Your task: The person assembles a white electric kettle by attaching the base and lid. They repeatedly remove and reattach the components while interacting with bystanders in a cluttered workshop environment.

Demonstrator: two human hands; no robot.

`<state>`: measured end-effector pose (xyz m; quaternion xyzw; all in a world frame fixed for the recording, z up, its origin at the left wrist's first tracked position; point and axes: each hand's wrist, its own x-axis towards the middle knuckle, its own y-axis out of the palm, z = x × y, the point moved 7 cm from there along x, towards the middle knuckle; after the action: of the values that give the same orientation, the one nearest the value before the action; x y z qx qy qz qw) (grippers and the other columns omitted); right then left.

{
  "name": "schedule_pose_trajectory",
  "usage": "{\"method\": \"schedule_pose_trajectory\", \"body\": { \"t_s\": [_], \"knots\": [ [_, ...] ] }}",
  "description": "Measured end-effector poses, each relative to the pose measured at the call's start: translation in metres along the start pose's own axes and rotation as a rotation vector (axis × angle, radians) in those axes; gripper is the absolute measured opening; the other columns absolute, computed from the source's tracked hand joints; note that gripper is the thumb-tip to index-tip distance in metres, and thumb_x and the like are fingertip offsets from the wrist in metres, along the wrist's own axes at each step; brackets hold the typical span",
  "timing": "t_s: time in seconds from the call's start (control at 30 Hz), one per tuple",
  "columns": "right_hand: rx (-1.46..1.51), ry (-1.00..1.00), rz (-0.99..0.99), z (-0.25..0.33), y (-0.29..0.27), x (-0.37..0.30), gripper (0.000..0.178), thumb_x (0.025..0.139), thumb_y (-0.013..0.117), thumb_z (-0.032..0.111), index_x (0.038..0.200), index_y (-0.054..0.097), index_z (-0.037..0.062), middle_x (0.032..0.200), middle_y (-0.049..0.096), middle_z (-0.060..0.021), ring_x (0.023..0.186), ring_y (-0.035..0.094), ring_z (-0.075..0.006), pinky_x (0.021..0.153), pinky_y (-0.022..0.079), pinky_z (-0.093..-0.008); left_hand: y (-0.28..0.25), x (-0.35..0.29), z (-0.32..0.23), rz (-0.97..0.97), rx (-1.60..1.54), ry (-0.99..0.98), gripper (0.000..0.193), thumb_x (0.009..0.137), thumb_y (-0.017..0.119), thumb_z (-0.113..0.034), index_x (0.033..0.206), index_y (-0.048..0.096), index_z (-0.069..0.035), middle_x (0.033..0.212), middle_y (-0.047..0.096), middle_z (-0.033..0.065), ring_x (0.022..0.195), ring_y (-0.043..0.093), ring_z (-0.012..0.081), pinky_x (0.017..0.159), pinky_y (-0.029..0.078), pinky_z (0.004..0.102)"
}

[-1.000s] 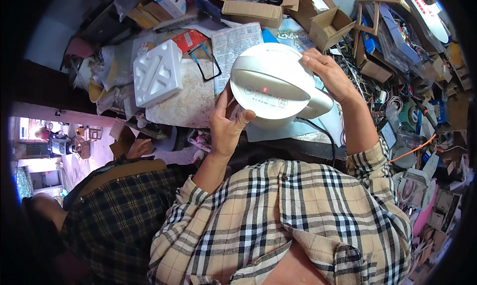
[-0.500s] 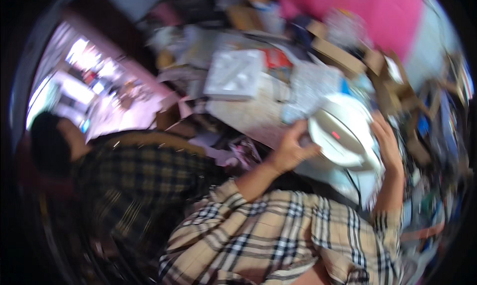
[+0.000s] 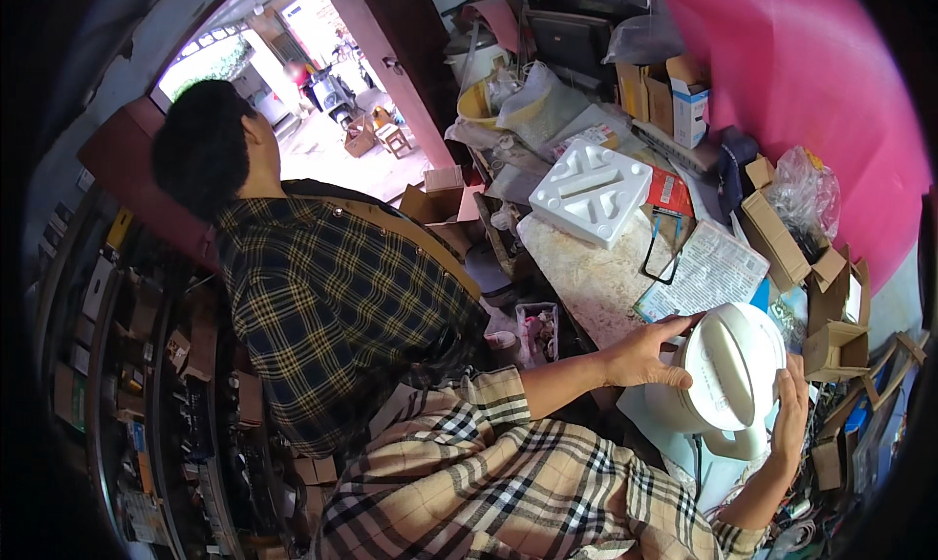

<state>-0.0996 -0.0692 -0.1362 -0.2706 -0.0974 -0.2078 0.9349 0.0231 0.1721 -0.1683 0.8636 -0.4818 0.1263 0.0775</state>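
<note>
A white jug-shaped appliance (image 3: 718, 369) stands at the near right end of the worktable, its round lid crossed by a raised ridge. A loop handle (image 3: 740, 441) sticks out on its near side, and a black cord (image 3: 698, 462) hangs below. My left hand (image 3: 647, 357) grips its left side, thumb in front and fingers behind. Against its right side rests my right hand (image 3: 789, 404), fingers curved along the body. Its underside is hidden from view.
A white foam block (image 3: 592, 191), a black-and-blue frame (image 3: 663, 250) and a printed sheet (image 3: 705, 270) lie on the worktable (image 3: 562, 267). Cardboard boxes (image 3: 777, 237) and cables crowd the right. Another person in a dark plaid shirt (image 3: 318, 306) stands close on my left, before loaded shelves.
My view has swung and sharpened from a blur. The appliance has turned between my hands: an oval face with a red mark showed before, now the ridged lid. Both hands stay on it.
</note>
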Motion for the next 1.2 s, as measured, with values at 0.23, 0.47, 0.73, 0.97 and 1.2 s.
{"method": "schedule_pose_trajectory", "body": {
  "t_s": [0.23, 0.47, 0.73, 0.97, 1.2],
  "knots": [
    [0.086, 0.033, 0.035, -0.002, 0.006, 0.002, 0.045, 0.096, 0.053, 0.029, 0.127, 0.057, -0.0034, 0.131, 0.051, -0.0101, 0.123, 0.044, -0.022, 0.106, 0.029, -0.0337, -0.002, -0.001, 0.0, 0.001, -0.043, -0.048, 0.109, 0.068, 0.084, -0.041, 0.15, 0.022, -0.006, 0.141, 0.041, 0.0107, 0.126, 0.044, 0.0233, 0.106, 0.038, 0.0382],
    [0.153, 0.157, 0.082, 0.004, 0.017, 0.007, 0.045, 0.095, 0.053, 0.029, 0.124, 0.057, -0.0056, 0.128, 0.051, -0.0091, 0.122, 0.043, -0.0207, 0.106, 0.028, -0.0322, -0.004, -0.004, 0.003, 0.0, -0.085, -0.092, 0.113, 0.066, 0.085, -0.042, 0.151, 0.02, -0.008, 0.145, 0.036, 0.0111, 0.13, 0.04, 0.0258, 0.11, 0.032, 0.041],
    [0.198, 0.151, 0.046, -0.006, 0.021, 0.006, 0.048, 0.095, 0.054, 0.031, 0.124, 0.055, -0.0079, 0.13, 0.049, -0.0095, 0.123, 0.042, -0.0215, 0.107, 0.026, -0.0329, -0.005, -0.007, 0.002, -0.003, -0.126, -0.108, 0.11, 0.069, 0.084, -0.038, 0.152, 0.017, -0.008, 0.148, 0.032, 0.012, 0.134, 0.035, 0.0268, 0.112, 0.028, 0.0413],
    [0.124, 0.165, 0.211, -0.017, 0.024, 0.017, 0.051, 0.095, 0.054, 0.034, 0.128, 0.053, -0.0061, 0.134, 0.05, -0.0127, 0.126, 0.044, -0.0225, 0.106, 0.03, -0.0341, 0.005, -0.014, 0.0, -0.098, -0.267, -0.129, 0.101, 0.073, 0.078, -0.026, 0.152, 0.017, -0.007, 0.153, 0.027, 0.0133, 0.141, 0.023, 0.0238, 0.116, 0.017, 0.0369],
    [0.076, 0.275, 0.025, -0.012, 0.015, 0.0, 0.058, 0.097, 0.05, 0.041, 0.133, 0.049, -0.0043, 0.138, 0.047, -0.0155, 0.13, 0.042, -0.0247, 0.109, 0.029, -0.034, 0.013, -0.015, 0.005, -0.073, -0.29, -0.061, 0.1, 0.078, 0.073, -0.027, 0.153, 0.009, -0.004, 0.154, 0.022, 0.0129, 0.142, 0.02, 0.0246, 0.116, 0.013, 0.0367]
  ]
}}
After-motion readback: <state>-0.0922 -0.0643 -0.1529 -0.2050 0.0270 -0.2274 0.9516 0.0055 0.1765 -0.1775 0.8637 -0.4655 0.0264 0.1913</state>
